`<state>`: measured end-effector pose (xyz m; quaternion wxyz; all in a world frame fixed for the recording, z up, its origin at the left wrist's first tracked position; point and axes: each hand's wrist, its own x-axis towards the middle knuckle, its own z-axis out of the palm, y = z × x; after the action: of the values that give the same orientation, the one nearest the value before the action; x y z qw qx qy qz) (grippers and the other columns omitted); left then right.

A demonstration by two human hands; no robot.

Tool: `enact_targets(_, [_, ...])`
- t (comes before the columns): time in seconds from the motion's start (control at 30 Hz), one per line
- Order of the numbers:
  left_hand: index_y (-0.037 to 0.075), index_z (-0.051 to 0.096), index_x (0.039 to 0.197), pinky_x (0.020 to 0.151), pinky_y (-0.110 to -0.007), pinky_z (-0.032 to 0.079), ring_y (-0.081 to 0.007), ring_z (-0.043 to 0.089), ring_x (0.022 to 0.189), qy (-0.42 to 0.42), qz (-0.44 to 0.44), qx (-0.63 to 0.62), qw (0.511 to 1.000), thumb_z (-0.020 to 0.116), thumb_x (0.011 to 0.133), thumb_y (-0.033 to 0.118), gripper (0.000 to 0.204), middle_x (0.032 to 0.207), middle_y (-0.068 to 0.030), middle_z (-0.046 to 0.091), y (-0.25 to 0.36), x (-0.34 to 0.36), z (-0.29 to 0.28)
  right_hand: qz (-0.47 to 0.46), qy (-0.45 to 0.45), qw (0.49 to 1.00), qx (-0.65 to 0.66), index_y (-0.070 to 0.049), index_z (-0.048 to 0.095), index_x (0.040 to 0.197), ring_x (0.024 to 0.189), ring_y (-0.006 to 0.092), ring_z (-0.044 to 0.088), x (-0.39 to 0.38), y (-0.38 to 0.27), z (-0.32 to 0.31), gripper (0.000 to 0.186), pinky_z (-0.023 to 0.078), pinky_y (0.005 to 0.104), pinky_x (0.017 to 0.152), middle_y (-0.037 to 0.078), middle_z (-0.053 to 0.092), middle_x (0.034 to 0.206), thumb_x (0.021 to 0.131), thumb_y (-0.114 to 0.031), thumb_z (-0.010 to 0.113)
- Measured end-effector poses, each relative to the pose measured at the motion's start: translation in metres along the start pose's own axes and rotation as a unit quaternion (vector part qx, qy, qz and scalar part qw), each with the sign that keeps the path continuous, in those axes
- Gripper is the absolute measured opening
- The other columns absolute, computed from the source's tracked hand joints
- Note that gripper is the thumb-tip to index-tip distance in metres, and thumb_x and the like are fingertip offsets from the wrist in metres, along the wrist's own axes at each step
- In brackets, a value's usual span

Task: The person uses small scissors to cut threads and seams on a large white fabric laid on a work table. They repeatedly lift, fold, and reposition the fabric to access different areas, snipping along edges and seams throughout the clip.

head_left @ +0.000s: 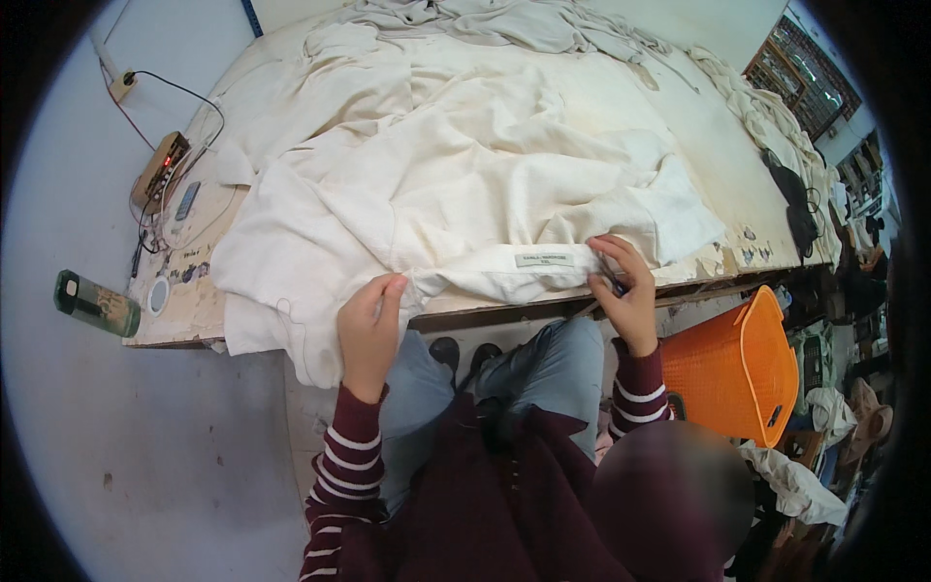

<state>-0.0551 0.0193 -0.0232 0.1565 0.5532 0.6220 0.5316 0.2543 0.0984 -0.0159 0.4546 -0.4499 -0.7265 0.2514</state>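
A cream garment [465,175] lies spread and wrinkled over the near part of the worktable. Along its neckband, near the table's front edge, sits a small rectangular sewn label [545,260]. My left hand [370,330] pinches the band left of the label, fingers closed on the cloth. My right hand [628,296], at the band's right end, is closed around a small dark tool [611,283], perhaps snips; its exact shape is partly hidden by my fingers.
On the table [170,296]: a green bottle [97,301], power box [160,165], remote [188,200], round white object [158,295], cables, more cloth [504,24] and a black item [800,209]. An orange basket [732,369] stands at right, beside piled items. A wall borders the left.
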Motion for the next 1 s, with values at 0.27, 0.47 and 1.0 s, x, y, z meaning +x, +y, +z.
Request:
enact_targets(0.27, [0.005,0.062,0.115,0.096,-0.042,0.040,-0.0305,0.056,0.111,-0.050,0.240,0.114,0.963,0.061,0.086,0.016,0.031,0.112,-0.0114,0.063,0.053,0.004,0.053,-0.015,-0.008,1.000,0.006,-0.003,0.064,0.114,0.106,0.0250,0.060,0.008,0.006,0.008,0.043,0.045,0.0308,0.093,0.013,0.062,0.114,0.072,0.001,0.070])
enact_targets(0.47, [0.007,0.062,0.115,0.100,-0.044,0.036,-0.0303,0.056,0.111,-0.053,0.247,0.169,0.953,0.068,0.082,0.023,0.038,0.110,-0.0114,0.064,0.049,0.016,0.082,-0.021,-0.004,0.998,0.051,-0.004,0.065,0.114,0.106,0.0242,0.060,0.005,0.014,0.007,0.043,0.046,0.0308,0.091,0.011,0.062,0.114,0.072,0.000,0.070])
enact_targets(1.0, [0.005,0.060,0.117,0.090,-0.038,0.042,-0.0287,0.059,0.099,-0.155,0.152,0.056,0.975,0.070,0.078,0.018,0.042,0.108,-0.0096,0.065,0.049,0.018,0.071,0.039,-0.127,0.980,0.145,-0.003,0.065,0.112,0.096,0.0156,0.060,0.016,-0.009,-0.007,0.033,0.048,0.0272,0.079,0.005,0.064,0.104,0.079,-0.001,0.069])
